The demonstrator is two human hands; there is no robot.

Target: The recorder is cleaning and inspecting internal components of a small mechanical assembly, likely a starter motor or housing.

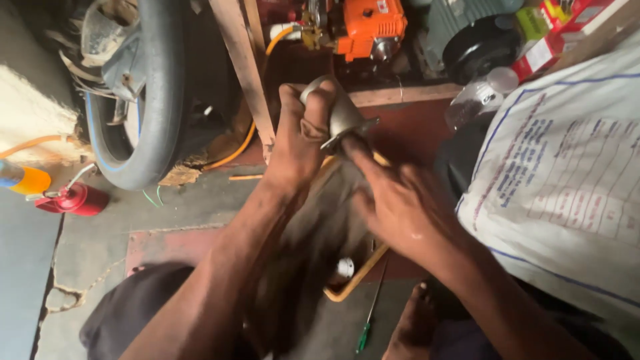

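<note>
My left hand (300, 137) is closed around a grey metal fitting with a flat flange (341, 113), held up in front of me. My right hand (393, 200) is just to the right of it, fingers spread, with the index fingertip touching the flange's lower edge. A dark grimy cloth or part (313, 227) hangs below the fitting between my forearms; what it is I cannot tell.
A motorcycle wheel with a black tyre (157, 100) stands at left, near a red can (73, 199). An orange engine unit (370, 27) sits at the back. A white printed sack (567, 180) fills the right. A yellow hose (357, 277) and green-handled screwdriver (363, 337) lie on the floor.
</note>
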